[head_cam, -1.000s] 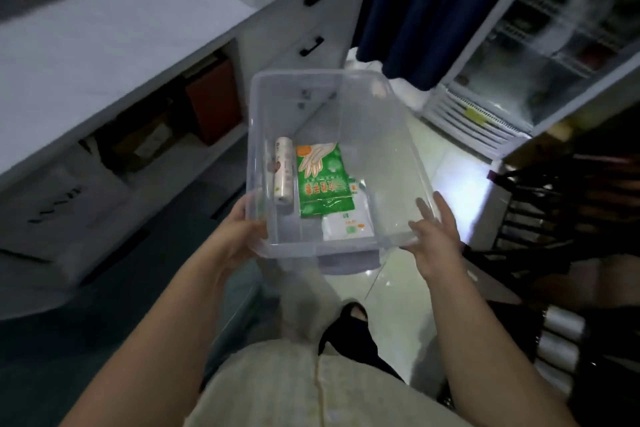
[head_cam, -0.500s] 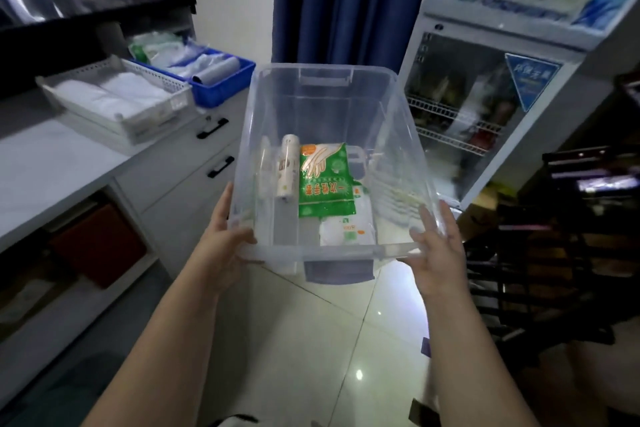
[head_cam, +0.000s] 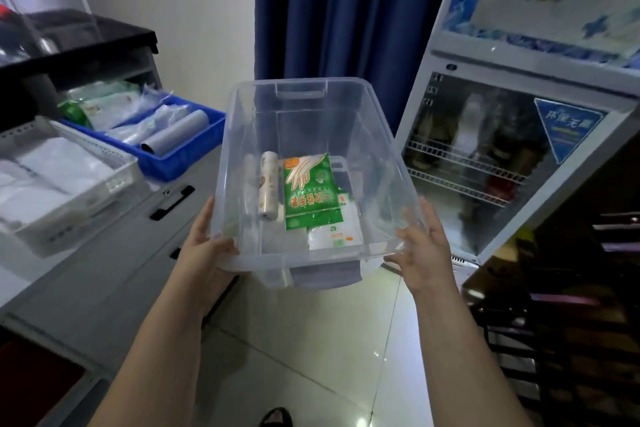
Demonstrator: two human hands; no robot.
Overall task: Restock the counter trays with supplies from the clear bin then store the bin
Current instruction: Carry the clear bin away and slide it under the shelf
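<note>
I hold the clear bin in the air in front of me, beside the counter's right end. My left hand grips its near left corner and my right hand grips its near right corner. On the bin's floor lie a pale roll of bags, a green packet of gloves and a white packet partly under the green one. On the counter to the left stand a blue tray holding grey rolls and plastic packets, and a white perforated tray holding white folded items.
The grey counter has drawers with black handles below the trays. A black shelf unit stands behind the trays. A blue curtain hangs straight ahead and a glass-door fridge stands at the right. Dark racks fill the far right; pale tiled floor lies below.
The bin has come up from low over the floor to counter height, still gripped by both hands. My view has lifted, so the counter trays now show at the left.
</note>
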